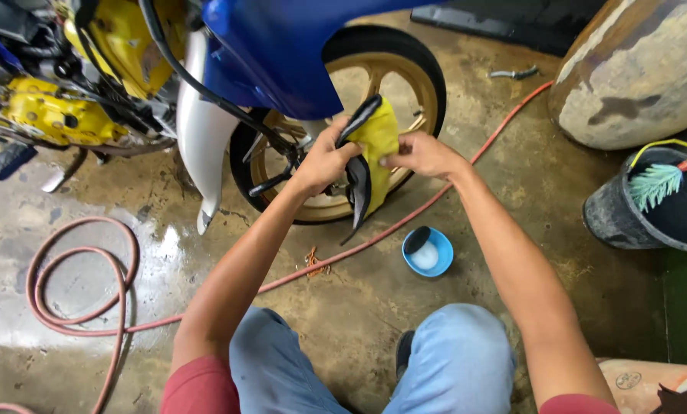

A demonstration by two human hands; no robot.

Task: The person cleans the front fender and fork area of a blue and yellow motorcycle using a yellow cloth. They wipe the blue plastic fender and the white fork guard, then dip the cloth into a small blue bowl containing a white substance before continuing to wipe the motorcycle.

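Observation:
I crouch before a blue and yellow motorcycle (274, 54) with a gold-spoked front wheel (393, 73). My left hand (324, 157) grips a curved black plastic part (356, 180) held upright in front of the wheel. My right hand (424, 156) presses a yellow cloth (378, 138) against the upper side of that black part. Both forearms reach forward over my knees in blue jeans (451, 360).
A red hose (75, 307) coils on the wet concrete floor at left and runs past the wheel. A small blue bowl (429, 251) with white paste sits near my right knee. A black bucket (650, 203) with a green brush stands right, beside a large drum (635, 69).

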